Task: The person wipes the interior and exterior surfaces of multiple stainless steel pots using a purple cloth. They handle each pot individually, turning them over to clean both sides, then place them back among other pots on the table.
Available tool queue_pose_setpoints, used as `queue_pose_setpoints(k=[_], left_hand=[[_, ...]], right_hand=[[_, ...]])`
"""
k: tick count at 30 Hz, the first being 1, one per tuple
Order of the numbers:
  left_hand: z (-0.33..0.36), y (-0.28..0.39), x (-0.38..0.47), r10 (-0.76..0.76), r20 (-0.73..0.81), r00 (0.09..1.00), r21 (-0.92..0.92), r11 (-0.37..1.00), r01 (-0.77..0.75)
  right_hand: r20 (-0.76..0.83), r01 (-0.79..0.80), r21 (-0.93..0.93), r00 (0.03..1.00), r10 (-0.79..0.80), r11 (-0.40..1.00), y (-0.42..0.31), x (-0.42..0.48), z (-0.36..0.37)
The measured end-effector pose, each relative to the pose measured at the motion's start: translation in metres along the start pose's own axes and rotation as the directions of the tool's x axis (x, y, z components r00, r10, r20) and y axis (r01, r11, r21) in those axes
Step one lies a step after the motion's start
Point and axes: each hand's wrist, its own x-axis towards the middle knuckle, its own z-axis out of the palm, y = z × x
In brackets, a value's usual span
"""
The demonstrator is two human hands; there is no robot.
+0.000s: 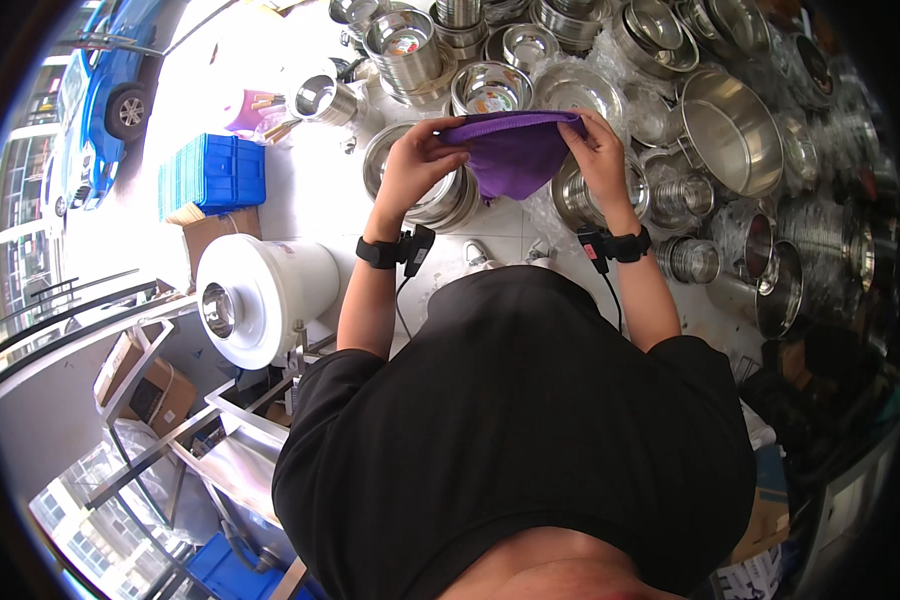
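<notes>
A purple cloth [517,156] is stretched between my two hands in front of me, its upper edge hemmed and its lower part hanging down. My left hand [425,161] grips the cloth's left corner between thumb and fingers. At the right corner, my right hand [598,146] pinches the cloth with thumb and fingers. Behind and below the cloth stand stainless steel basins, among them a stack [450,206] under my left hand and another [570,196] beside my right wrist. A round steel basin [493,88] with a coloured label lies just beyond the cloth.
Stacked steel pots and bowls cover the floor ahead and to the right, including a large pot [731,135]. On the left are a blue plastic crate [234,171], a cardboard box [221,232] and a white lidded barrel [300,281]. A metal frame [229,409] stands at lower left.
</notes>
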Motion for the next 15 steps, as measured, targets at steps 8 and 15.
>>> queue_pose_setpoints(k=[8, 15], left_hand=[[-0.009, 0.008, 0.0, 0.131, -0.05, 0.99, 0.461, 0.883, -0.093], [-0.014, 0.008, 0.002, 0.271, 0.039, 0.962, 0.368, 0.891, -0.266]], right_hand=[[0.131, -0.164, 0.113, 0.98, 0.149, 0.98, -0.009, 0.002, -0.003], [0.222, -0.102, 0.071, 0.972, 0.084, 0.992, -0.025, 0.008, -0.013]])
